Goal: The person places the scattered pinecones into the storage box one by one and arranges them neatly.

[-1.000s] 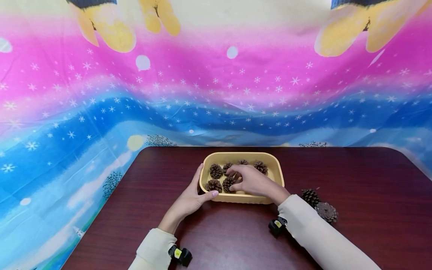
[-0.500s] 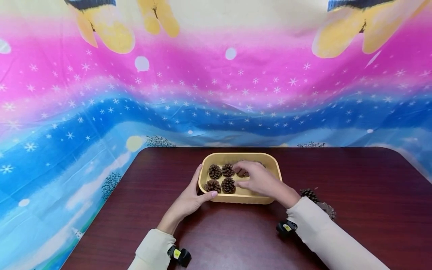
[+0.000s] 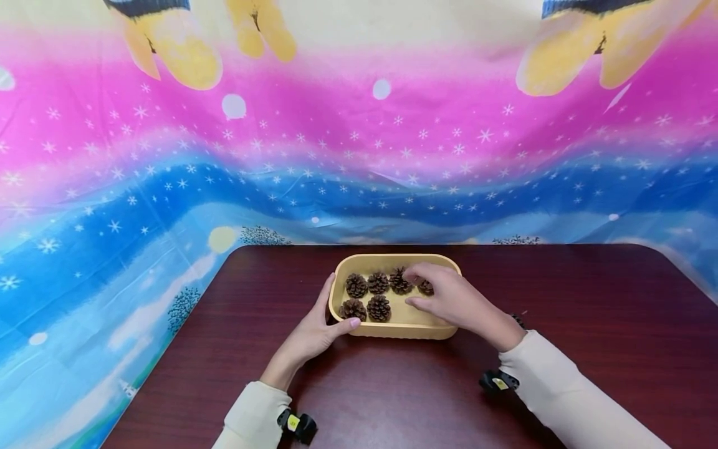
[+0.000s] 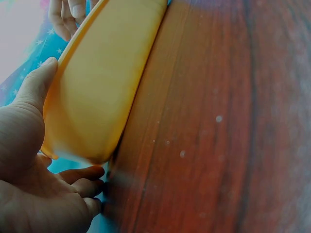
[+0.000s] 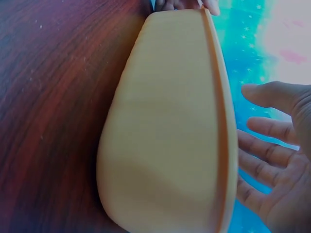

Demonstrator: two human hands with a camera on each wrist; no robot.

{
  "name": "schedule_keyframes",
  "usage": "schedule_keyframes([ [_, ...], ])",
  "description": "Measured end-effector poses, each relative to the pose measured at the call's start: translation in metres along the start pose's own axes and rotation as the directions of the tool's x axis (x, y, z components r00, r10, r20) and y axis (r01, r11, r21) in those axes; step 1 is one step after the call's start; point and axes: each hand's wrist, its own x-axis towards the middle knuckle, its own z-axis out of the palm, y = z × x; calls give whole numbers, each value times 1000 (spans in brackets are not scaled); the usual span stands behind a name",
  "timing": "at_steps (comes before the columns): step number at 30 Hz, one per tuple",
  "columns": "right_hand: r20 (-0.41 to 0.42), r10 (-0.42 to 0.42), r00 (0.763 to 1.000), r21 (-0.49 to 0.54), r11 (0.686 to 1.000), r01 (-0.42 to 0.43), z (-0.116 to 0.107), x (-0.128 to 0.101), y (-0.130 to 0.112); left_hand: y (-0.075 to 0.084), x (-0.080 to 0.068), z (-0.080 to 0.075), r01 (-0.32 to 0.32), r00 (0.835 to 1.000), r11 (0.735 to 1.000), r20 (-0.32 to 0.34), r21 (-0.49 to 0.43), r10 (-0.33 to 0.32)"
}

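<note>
A yellow oblong tray stands on the dark wooden table with several pine cones in two rows inside. My left hand grips the tray's left end, thumb on the near wall and fingers up the side; the left wrist view shows that hand round the tray's corner. My right hand hovers over the tray's right part, its fingertips on a cone. In the right wrist view its fingers are spread beside the tray's rim and hold nothing.
A bit of another pine cone shows on the table behind my right forearm. A bright pink and blue snowflake cloth hangs behind and left of the table. Small black and yellow cameras sit at both wrists.
My right hand has slid rightward along the tray, from the left cones to the right end, uncovering the back row. My left hand has kept its hold on the tray.
</note>
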Motion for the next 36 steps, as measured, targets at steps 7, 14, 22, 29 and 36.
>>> schedule_keyframes([
  [7, -18, 25, 1000, -29, 999, -26, -15, -9, 0, 0, 0, 0, -6, 1000, 1000, 0, 1, 6],
  [14, -35, 70, 997, -40, 997, -72, -33, -22, 5, 0, 0, 0, -8, 1000, 1000, 3, 0, 8],
  [22, -58, 93, 994, -82, 992, -98, -55, -38, 18, -2, 0, 1, -6, 1000, 1000, 2, -3, 6],
  [29, -54, 152, 987, -84, 984, -156, -70, -57, 31, -1, 1, 0, -7, 1000, 1000, 1, -4, 7],
  [36, -57, 143, 988, -136, 979, -150, -76, -76, 47, -1, 0, 1, -8, 1000, 1000, 3, -10, 8],
])
